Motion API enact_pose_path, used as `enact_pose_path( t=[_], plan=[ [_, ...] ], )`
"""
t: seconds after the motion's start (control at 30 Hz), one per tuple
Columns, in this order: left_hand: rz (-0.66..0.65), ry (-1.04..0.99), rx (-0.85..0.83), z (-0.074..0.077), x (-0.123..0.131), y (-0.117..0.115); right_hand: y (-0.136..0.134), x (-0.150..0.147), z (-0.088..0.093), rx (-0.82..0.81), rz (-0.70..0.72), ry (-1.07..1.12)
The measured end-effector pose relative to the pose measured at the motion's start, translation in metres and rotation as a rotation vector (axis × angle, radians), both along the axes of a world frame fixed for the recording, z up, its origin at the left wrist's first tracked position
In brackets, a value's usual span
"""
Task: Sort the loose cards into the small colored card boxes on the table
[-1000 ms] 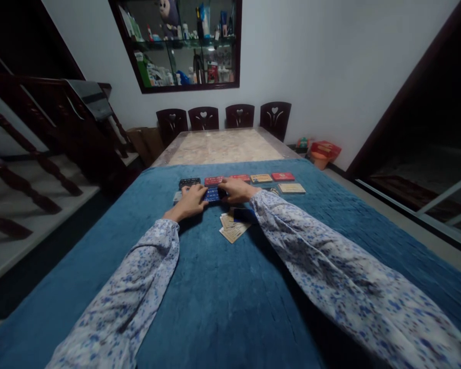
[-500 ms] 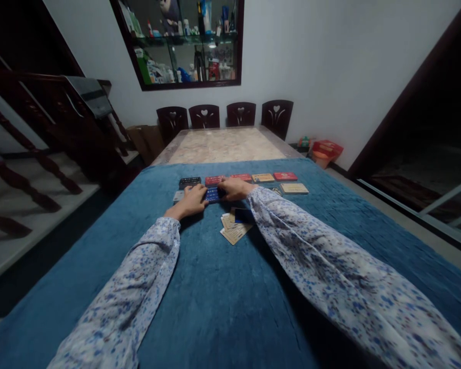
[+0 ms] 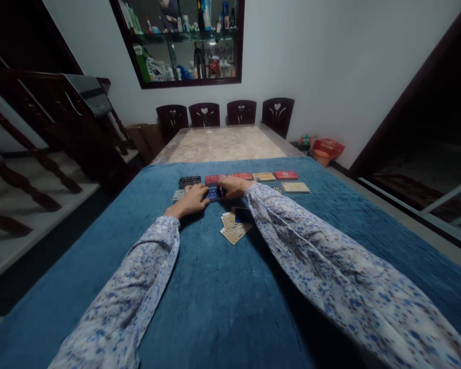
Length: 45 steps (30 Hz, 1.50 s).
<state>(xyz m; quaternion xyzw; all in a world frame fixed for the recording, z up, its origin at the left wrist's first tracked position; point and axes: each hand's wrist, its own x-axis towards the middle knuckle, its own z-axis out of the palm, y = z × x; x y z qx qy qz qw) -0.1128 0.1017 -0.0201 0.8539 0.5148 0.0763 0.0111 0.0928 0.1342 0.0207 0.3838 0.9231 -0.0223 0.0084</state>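
Observation:
A stack of blue cards [image 3: 214, 194] lies flat on the cloth between my two hands. My left hand [image 3: 191, 200] is bent round its left side, with fingers and thumb against its edge, and partly covers a grey card stack [image 3: 177, 195]. From the right, my right hand [image 3: 233, 187] curls its fingers on the blue stack's other side; its fingertips are in shadow. Just behind are a black stack [image 3: 189, 181], a red stack [image 3: 214, 179] and another red stack [image 3: 243, 176], partly hidden by my right hand. Nearer me, loose beige cards [image 3: 235, 234] lie fanned under a dark blue card [image 3: 242, 215].
Further right sit a yellowish card stack [image 3: 264, 177], a red one [image 3: 286, 175] and a cream one [image 3: 295, 188]. A blue cloth [image 3: 215, 292] covers the near part of the marble-patterned table [image 3: 226, 146]. Dark chairs [image 3: 241, 113] line the far end.
Both hands stay at the blue stack, with only slight shifts of the fingers. The view has tilted a little; the cards look unmoved.

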Motion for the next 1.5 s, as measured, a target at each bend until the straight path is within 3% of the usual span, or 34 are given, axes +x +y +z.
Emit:
enact_pose_path(
  t=[0.27, 0.6, 0.9, 1.17, 1.5],
  plan=[
    [0.039, 0.006, -0.011, -0.001, 0.003, 0.003, 0.000, -0.001, 0.004, -0.049, -0.046, 0.011],
    [0.018, -0.014, -0.083, 0.003, 0.004, 0.003, -0.002, -0.008, 0.004, -0.066, -0.075, -0.031],
    [-0.032, -0.024, -0.038, 0.000, 0.000, 0.005, 0.000, -0.013, 0.002, -0.074, -0.135, -0.033],
    [-0.049, -0.030, 0.014, -0.003, -0.001, 0.007, -0.003, -0.012, 0.006, -0.037, -0.106, -0.079],
    [-0.060, 0.018, 0.038, 0.005, 0.000, -0.004, -0.009, -0.005, 0.010, -0.001, -0.022, -0.053]
  ],
)
